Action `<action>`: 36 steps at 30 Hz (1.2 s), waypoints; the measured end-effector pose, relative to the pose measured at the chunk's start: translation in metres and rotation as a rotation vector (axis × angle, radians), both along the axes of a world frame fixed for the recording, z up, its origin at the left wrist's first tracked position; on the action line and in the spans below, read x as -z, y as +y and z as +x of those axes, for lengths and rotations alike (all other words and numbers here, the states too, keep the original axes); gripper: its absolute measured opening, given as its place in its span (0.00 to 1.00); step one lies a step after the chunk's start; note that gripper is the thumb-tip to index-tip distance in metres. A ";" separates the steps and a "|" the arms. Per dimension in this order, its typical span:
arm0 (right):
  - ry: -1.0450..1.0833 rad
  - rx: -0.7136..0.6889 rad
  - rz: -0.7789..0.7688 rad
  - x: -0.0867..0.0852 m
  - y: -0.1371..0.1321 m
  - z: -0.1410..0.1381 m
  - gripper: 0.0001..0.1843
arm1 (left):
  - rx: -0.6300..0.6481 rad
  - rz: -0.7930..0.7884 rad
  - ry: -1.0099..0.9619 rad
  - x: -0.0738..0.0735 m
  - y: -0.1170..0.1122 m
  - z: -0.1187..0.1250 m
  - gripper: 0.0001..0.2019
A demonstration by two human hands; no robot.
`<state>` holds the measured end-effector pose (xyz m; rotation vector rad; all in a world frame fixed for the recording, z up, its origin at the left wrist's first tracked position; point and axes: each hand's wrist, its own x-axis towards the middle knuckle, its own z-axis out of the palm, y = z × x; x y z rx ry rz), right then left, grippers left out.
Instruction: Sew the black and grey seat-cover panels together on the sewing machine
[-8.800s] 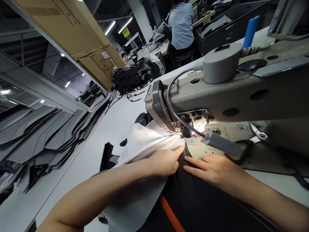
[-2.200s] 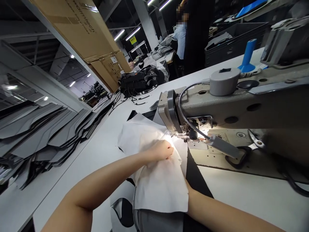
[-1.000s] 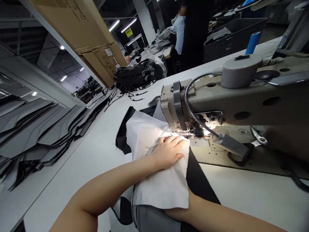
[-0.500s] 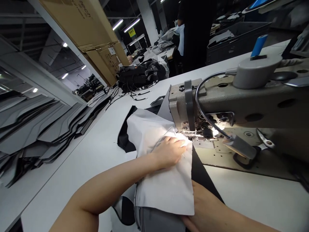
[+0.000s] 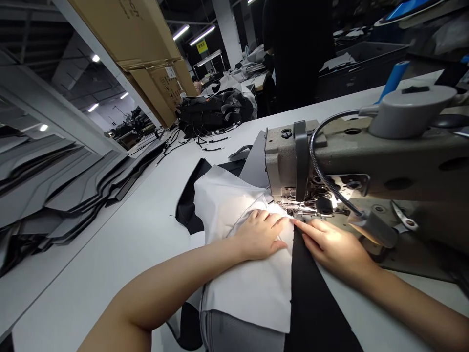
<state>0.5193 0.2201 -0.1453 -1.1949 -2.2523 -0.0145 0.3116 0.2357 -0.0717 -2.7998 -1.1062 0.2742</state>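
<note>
A white fabric piece lies over grey and black pieces on the table, its right edge running up to the presser foot of the sewing machine. My left hand rests palm down on the white fabric just in front of the needle area, fingers stretched out. From the right comes my right hand, its index fingertip touching the white fabric's edge near the presser foot. The thumb stands apart from that finger, over the black fabric. The machine lamp lights both hands.
Scissors lie on the machine bed behind the lamp. Stacked grey panels line the left side. A dark fabric pile with cables sits at the far table end, beside cardboard boxes. A person in black stands beyond the table.
My right hand has come out from beneath the fabric's right side and moved up to its edge by the presser foot. My left hand stays on the fabric, its thumb now showing.
</note>
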 end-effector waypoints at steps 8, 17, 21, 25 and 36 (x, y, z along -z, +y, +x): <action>-0.190 0.015 0.048 -0.007 0.005 -0.008 0.23 | -0.013 -0.051 -0.072 -0.003 0.003 0.002 0.34; -0.144 0.029 0.000 0.000 0.004 -0.006 0.22 | -0.081 -0.080 -0.106 0.005 0.006 0.004 0.33; -0.099 -0.128 -0.083 -0.006 -0.019 0.023 0.24 | -0.199 -0.120 -0.019 -0.001 -0.004 0.014 0.26; -0.229 -0.403 0.011 -0.022 -0.050 0.059 0.29 | -0.241 -0.197 0.102 -0.016 -0.030 0.029 0.24; -0.022 -0.348 0.269 -0.011 -0.071 -0.043 0.17 | -0.357 -0.182 0.297 -0.017 -0.033 0.027 0.32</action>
